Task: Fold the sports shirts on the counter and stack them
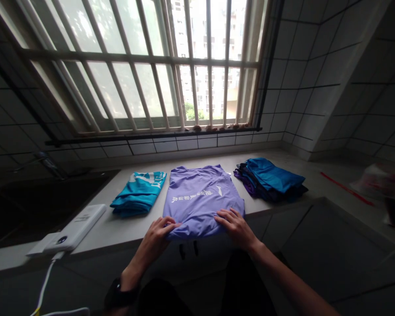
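A purple T-shirt with white lettering and a small logo lies folded on the counter in front of me, its near edge at the counter's front. My left hand is closed on the near left corner, the fingers curled over the cloth. On the near right part of the shirt is my right hand, its fingers bent over the fabric and its thumb partly hidden. To the left sits a folded teal garment with white print. A stack of folded dark and blue clothes lies to the right.
A white power bank-like device with a cable rests by the dark sink at the left. Further right are a red strip and a clear plastic bag. A barred window rises behind the counter.
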### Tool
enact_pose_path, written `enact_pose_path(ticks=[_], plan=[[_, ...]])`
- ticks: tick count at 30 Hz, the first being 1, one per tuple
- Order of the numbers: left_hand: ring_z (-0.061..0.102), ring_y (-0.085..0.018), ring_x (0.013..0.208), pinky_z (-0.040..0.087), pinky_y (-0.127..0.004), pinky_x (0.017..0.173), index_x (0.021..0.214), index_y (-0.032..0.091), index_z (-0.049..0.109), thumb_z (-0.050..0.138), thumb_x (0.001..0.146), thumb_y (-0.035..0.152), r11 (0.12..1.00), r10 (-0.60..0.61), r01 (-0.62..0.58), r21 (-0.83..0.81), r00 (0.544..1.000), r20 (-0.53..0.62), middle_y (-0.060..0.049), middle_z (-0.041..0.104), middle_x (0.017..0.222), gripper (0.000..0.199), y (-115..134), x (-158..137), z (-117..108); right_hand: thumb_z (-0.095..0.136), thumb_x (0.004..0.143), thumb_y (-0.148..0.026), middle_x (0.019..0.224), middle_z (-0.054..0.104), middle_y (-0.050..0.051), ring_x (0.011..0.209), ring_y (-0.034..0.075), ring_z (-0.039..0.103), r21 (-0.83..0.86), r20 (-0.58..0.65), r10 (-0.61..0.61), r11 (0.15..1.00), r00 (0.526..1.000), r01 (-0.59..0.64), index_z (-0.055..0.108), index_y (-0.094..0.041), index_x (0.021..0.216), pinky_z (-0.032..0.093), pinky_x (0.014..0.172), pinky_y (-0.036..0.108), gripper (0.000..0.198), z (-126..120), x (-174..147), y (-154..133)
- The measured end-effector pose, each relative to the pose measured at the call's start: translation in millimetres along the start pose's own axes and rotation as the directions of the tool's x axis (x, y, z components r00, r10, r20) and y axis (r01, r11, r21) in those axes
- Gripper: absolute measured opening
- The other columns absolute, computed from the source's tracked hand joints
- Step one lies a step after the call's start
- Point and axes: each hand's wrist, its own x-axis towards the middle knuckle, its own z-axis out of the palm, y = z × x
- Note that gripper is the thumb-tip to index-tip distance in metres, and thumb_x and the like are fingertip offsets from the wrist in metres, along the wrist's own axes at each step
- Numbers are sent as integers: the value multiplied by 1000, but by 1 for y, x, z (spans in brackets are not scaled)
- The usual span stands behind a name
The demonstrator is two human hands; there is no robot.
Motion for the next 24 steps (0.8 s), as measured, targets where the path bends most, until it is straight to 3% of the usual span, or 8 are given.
enact_pose_path(ticks=[3, 7, 10, 13, 15, 17, 20, 24], plan=[[69, -25, 101, 55, -38, 95, 101, 27, 80, 54, 90, 20, 992, -45, 45, -118, 999, -2, -8, 77, 105, 29, 6, -12, -15, 49, 84, 3, 113, 76, 8, 109, 25, 71, 123, -48, 6, 992, 999, 0, 73, -27, 125, 58, 99, 41, 56, -23, -2, -4], [72, -24, 90, 58, -31, 79, 106, 24, 78, 62, 83, 36, 929, -243, 213, -304, 968, -62, -6, 78, 97, 30, 12, -11, -45, 54, 75, -2, 118, 74, 6, 113, 25, 69, 289, -54, 69, 956, 996, -50, 69, -26, 128, 55, 100, 36, 60, -77, 15, -12], [72, -23, 79, 56, -26, 65, 112, 21, 74, 63, 82, 53, 853, -428, 363, -376, 898, -104, -4, 78, 91, 45, 15, 24, -71, 56, 78, -6, 111, 75, 5, 104, 24, 70, 303, 11, 108, 947, 994, -106, 69, -22, 127, 54, 95, 33, 53, -108, 60, -6], [75, -26, 92, 59, -30, 78, 119, 20, 72, 62, 85, 53, 828, -545, 505, -244, 827, -140, -6, 79, 99, 48, 11, 73, -86, 54, 87, -9, 118, 73, 10, 111, 24, 68, 186, -18, 217, 960, 976, -210, 65, -17, 134, 51, 99, 34, 49, -119, 112, 1], [72, -31, 113, 57, -36, 95, 130, 17, 67, 59, 90, 48, 815, -576, 573, -88, 783, -234, -12, 77, 118, 51, 4, 97, -83, 53, 92, -12, 132, 67, 16, 124, 28, 62, 85, -123, 320, 946, 939, -312, 58, -15, 142, 47, 106, 38, 51, -114, 133, 2], [64, -34, 130, 52, -40, 107, 140, 12, 61, 56, 93, 45, 816, -546, 576, 42, 793, -269, -18, 69, 136, 57, -5, 108, -68, 51, 96, -17, 141, 62, 17, 130, 28, 58, 60, -156, 334, 942, 929, -329, 53, -15, 148, 45, 111, 39, 52, -99, 140, -1], [57, -30, 141, 46, -39, 117, 145, 12, 57, 53, 96, 40, 883, -414, 440, 162, 895, -167, -18, 62, 149, 56, -18, 104, -31, 47, 101, -23, 150, 58, 14, 137, 24, 54, 85, -14, 297, 952, 955, -294, 49, -17, 153, 42, 117, 36, 53, -62, 129, -5], [51, -31, 147, 43, -45, 121, 143, 14, 62, 43, 102, 32, 922, -312, 308, 233, 950, -20, -17, 56, 156, 49, -27, 90, 15, 40, 106, -31, 170, 38, 12, 158, 27, 31, -64, 238, 399, 916, 886, -395, 46, -20, 159, 22, 129, 51, 54, -14, 113, -1]])
